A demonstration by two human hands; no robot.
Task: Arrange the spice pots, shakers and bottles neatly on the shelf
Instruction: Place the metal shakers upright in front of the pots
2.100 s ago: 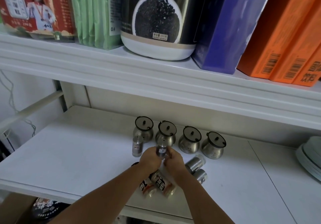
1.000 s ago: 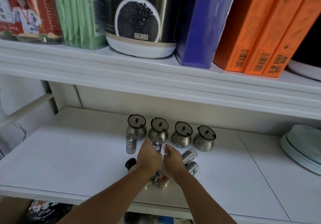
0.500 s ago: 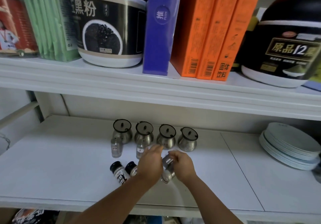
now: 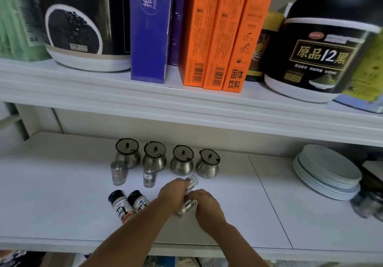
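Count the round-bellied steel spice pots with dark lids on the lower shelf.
4, in one row at the back of the white lower shelf: far-left steel pot, second steel pot, third steel pot, far-right steel pot. None looks hidden.

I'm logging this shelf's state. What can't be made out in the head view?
Head view:
- Upper shaker: mostly covered by the gripping left hand.
- Lower shaker: partly under the right hand.
- Right black-capped bottle: lower part behind the left forearm.
- Dark jars, right edge: blurred, cut off.
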